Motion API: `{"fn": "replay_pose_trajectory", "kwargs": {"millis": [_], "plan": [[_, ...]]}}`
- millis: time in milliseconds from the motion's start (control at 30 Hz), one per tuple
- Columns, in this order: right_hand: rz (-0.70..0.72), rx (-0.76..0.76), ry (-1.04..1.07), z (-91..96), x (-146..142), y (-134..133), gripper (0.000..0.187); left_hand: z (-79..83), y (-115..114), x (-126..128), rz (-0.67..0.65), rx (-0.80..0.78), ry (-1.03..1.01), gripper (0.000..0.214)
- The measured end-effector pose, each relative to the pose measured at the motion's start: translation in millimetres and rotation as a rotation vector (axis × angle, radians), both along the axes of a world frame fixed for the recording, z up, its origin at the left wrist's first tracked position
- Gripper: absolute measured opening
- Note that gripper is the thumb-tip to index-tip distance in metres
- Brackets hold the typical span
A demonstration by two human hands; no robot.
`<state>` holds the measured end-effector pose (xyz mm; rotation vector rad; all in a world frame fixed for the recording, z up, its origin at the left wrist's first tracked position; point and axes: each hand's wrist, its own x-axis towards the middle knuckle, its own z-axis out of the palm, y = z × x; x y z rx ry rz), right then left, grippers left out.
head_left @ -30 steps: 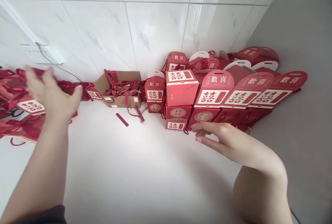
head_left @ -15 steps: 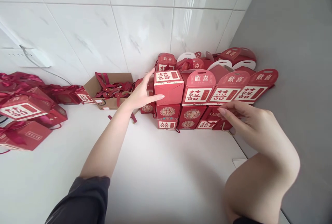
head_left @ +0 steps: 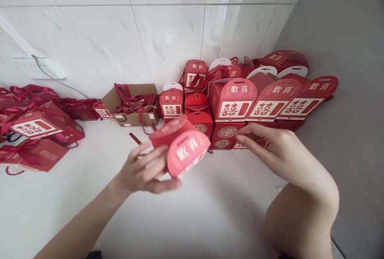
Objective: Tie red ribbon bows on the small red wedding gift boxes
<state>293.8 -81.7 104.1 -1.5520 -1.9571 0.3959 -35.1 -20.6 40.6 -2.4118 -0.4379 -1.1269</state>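
A red gift box (head_left: 187,153) with rounded handle flaps is in my left hand (head_left: 147,171), tilted over the white tabletop. The box and the fingers round it are smeared by motion. My right hand (head_left: 267,143) hangs in front of the box stack, thumb and forefinger pressed together. Whether anything thin is between those fingertips, I cannot make out. Behind it stand red gift boxes (head_left: 234,107) with white double-happiness labels, stacked in rows. At the left end of the stack is a smaller upright gift box (head_left: 171,105).
An open cardboard box (head_left: 129,120) holds dark red ribbons. One loose ribbon strip (head_left: 135,138) lies before it. Several ribbon-tied boxes (head_left: 33,128) are piled at the far left. A tiled wall (head_left: 168,39) stands behind, a grey panel (head_left: 345,51) at the right.
My left hand has taken the gift box from the stack's left end and brought it down and nearer, tilting it. My right hand has shifted slightly left, still pinched.
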Motion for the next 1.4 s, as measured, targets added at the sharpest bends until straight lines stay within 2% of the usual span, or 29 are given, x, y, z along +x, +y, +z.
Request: {"fn": "replay_pose_trajectory", "kwargs": {"millis": [33, 100, 200, 300, 400, 500, 567, 633, 733, 800, 900, 1000, 1167, 1400], "plan": [[0.039, -0.016, 0.009, -0.8, -4, 1, 0.020, -15.0, -8, -2, -0.105, 0.161, 0.073, 0.039], [0.118, -0.055, 0.015, -3.0, -11, 4, 0.020, -44.4, -16, -4, -0.182, 0.219, 0.150, 0.034], [0.223, -0.094, -0.001, -8.2, -22, 8, 0.020, -79.3, -15, -10, -0.188, 0.167, 0.212, 0.035], [0.313, -0.114, -0.054, -16.1, -32, 14, 0.020, -96.1, -11, -18, -0.197, -0.022, 0.293, 0.042], [0.387, -0.128, -0.102, -27.4, -45, 21, 0.020, -95.1, -10, -21, -0.207, -0.218, 0.295, 0.052], [0.445, -0.137, -0.095, -40.7, -64, 30, 0.019, -86.3, -8, -14, -0.186, -0.349, 0.179, 0.035], [0.505, -0.176, -0.088, -49.7, -78, 34, 0.019, -82.3, -5, -9, -0.151, -0.460, 0.076, 0.031], [0.521, -0.205, -0.076, -57.9, -90, 37, 0.018, -81.8, -2, -5, -0.119, -0.555, 0.012, 0.036], [0.482, -0.207, -0.057, -67.6, -101, 39, 0.013, -85.9, 1, -3, -0.072, -0.641, 0.024, 0.045], [0.509, -0.190, -0.064, -72.0, -105, 40, 0.008, -89.8, 1, -3, -0.057, -0.684, 0.031, 0.049], [0.586, -0.121, -0.088, -75.6, -110, 43, 0.010, -95.4, 0, -3, -0.067, -0.715, 0.013, 0.052], [0.604, -0.070, -0.148, -76.3, -112, 46, 0.012, -99.8, 2, -4, -0.074, -0.699, 0.025, 0.055], [0.648, -0.095, -0.248, -76.3, -109, 50, 0.017, -102.5, 8, -5, -0.086, -0.679, 0.070, 0.074], [0.620, -0.076, -0.330, -79.1, -112, 48, 0.009, -100.6, 12, -4, -0.076, -0.563, 0.060, 0.078]]}}
